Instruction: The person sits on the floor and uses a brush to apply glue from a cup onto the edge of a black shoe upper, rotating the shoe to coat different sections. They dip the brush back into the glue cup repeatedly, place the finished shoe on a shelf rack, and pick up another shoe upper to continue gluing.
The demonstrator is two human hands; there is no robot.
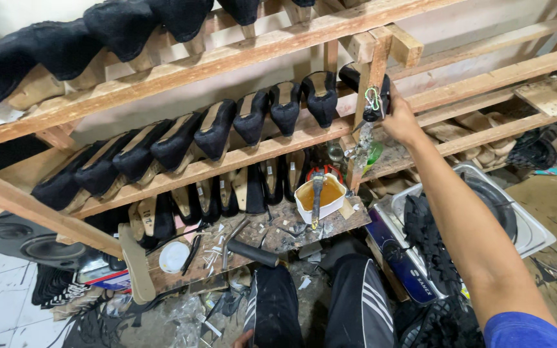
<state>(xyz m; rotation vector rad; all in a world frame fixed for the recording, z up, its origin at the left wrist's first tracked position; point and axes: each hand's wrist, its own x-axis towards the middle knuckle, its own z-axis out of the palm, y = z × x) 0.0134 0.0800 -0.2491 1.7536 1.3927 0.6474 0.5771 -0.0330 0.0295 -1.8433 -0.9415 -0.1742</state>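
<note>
Black, that small bottle (374,106) my right hand (400,119) has its fingers clamped around, up against the wooden rack post (370,77) at the middle shelf's right end. I judge a slip would drop it toward the open glue tub (319,196) on the bench's right edge below, splashing adhesive. My left hand (245,339) barely shows; its fingers I cannot tell.

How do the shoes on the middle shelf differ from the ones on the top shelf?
The middle-shelf shoes stand in a neat row, tan insoles showing, while the top-shelf shoes show only black uppers. The middle-shelf shoes look smaller; the top-shelf shoes look bulkier and are cut off by the picture's edge. The right hand reaches beside the middle row, not the top. Both sets are black and lean on wooden rails.
</note>
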